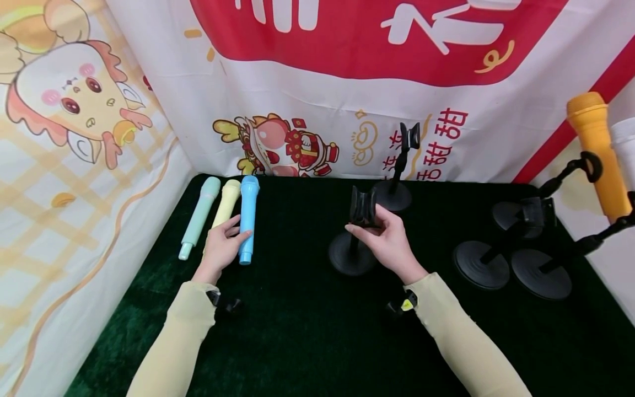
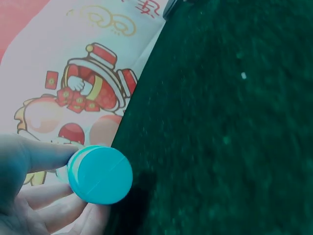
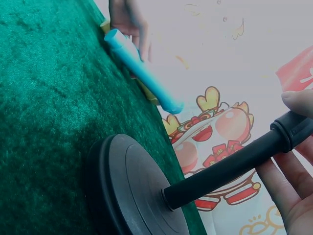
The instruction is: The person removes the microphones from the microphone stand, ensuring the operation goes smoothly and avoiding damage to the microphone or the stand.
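Note:
Between thumb and fingers, my left hand [image 1: 222, 248] pinches a blue microphone [image 1: 248, 218]. Its round end [image 2: 102, 175] faces the left wrist camera. Beside it lie a yellow microphone [image 1: 229, 199], partly behind the hand, and a pale green microphone [image 1: 200, 216]. My right hand [image 1: 394, 240] grips a black microphone stand just under its clip [image 1: 363, 208]. The stand's pole [image 3: 225, 176] runs down to a round base [image 3: 142, 191]; whether that base touches the cloth I cannot tell. No microphone sits in this clip.
Another black stand [image 1: 393, 193] with a bare clip is behind the right hand. Several stands with round bases [image 1: 481, 264] crowd the right side, where an orange microphone [image 1: 597, 149] and a white microphone [image 1: 626, 146] are raised. Dark green cloth [image 1: 307, 331] covers the table; printed curtains [image 1: 297, 88] border it.

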{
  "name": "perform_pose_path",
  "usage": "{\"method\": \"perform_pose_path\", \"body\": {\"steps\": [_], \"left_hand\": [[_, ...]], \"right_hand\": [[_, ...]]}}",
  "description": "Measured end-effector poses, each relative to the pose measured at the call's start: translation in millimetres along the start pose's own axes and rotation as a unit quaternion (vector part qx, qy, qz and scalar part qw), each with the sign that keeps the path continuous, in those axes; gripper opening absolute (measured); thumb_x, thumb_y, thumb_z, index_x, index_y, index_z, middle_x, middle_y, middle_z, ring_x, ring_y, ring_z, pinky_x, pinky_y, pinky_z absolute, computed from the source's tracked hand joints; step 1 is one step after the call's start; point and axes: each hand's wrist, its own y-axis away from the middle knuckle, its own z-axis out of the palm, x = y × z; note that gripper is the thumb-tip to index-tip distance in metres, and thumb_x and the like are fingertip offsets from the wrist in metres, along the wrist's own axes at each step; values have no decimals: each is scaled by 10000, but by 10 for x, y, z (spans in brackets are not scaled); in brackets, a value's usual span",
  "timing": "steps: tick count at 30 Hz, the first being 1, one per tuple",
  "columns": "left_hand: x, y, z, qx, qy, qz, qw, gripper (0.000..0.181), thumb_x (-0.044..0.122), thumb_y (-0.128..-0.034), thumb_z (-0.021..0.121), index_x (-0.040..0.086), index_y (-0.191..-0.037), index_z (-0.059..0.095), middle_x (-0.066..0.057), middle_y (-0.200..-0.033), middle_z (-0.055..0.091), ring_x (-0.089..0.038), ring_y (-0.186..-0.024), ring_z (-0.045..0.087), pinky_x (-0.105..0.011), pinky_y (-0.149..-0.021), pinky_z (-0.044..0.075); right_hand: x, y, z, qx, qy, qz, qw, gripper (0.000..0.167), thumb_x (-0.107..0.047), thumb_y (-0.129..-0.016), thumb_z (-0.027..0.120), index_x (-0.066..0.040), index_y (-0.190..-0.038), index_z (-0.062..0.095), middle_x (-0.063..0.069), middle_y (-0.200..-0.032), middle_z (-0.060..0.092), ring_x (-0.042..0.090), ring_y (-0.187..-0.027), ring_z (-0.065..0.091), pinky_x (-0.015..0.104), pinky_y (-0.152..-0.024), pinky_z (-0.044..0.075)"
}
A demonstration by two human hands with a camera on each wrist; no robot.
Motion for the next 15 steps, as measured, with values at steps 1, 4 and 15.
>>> {"method": "perform_pose_path", "body": {"steps": [1, 4, 15], "left_hand": [[-13, 9, -12, 12, -56, -5, 10000, 647, 263, -1010, 668, 88, -1570, 394, -218, -1412, 567, -335, -1274, 560, -495, -1064, 433], [-37, 34, -40, 91, -188, -20, 9998, 637, 251, -1013, 662, 86, -1569, 397, -225, -1402, 573, -345, -1272, 561, -502, -1057, 437], [-47, 63, -111, 604, -784, 5, 9951, 583, 286, -1020, 642, 103, -1542, 457, -203, -1405, 580, -351, -1177, 619, -522, -989, 479]], "right_hand": [[2, 1, 0, 5, 3, -2, 10000, 306, -172, -899, 815, -94, -1159, 673, 101, -1073, 723, 256, -995, 714, 353, -848, 585], [10, 3, 1, 11, -4, -8, 10000, 300, -173, -897, 817, -97, -1151, 676, 101, -1070, 725, 258, -995, 714, 354, -847, 586], [5, 7, 6, 45, 10, 18, 10000, 285, -168, -897, 817, -92, -1131, 675, 100, -1063, 726, 253, -993, 715, 349, -850, 584]]}}
